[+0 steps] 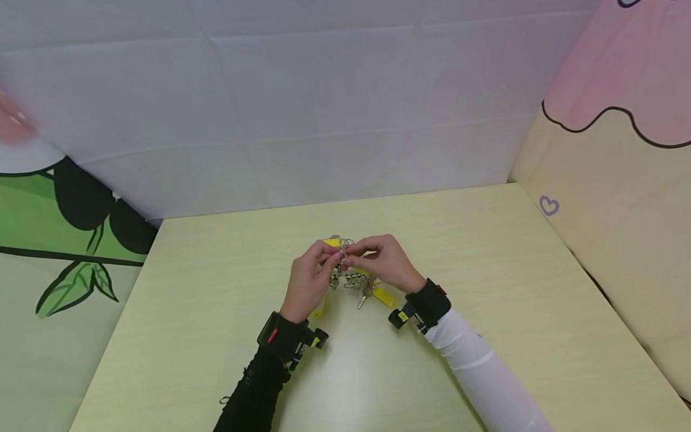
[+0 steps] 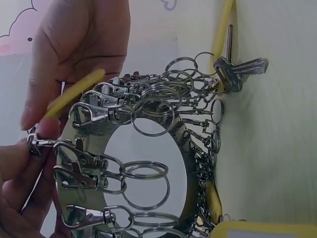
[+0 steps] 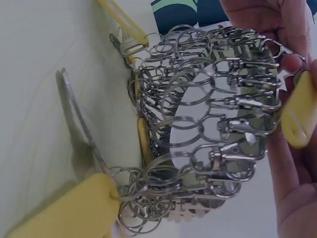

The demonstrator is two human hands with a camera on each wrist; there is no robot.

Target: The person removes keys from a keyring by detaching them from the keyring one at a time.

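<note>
- Clip [image 2: 37, 143], small and shiny, sits right at the fingertips, where both hands meet. It sticks out from the metal hoop [image 2: 84, 131].
- My guess is that the step in hand is fixing a clip at the edge of the hoop. I think the next move calls for holding it steady with one hand and working its tiny catch with the other. It could slip, since it is so small.
- Left hand [image 1: 309, 279] pinches the clip between thumb and finger.
- Right hand [image 1: 388, 262] has its thumb and pointer finger together, pinching at the same clip. A yellow tag [image 3: 298, 113] by those fingers hides some of the grip, and I cannot tell if the tag is hooked on.
- The rest of the hoop is just below the grip. Lots of other clips go around it, with thin round rings [image 2: 144, 163] on them.
- Below the grip and toward the right hand's side, a key [image 1: 367, 293] and another yellow label [image 1: 384, 297] lie close together.
- Under it all is the pale tabletop [image 1: 464, 252], and a plain wall sheet [image 1: 335, 108] is well past the hands.
</note>
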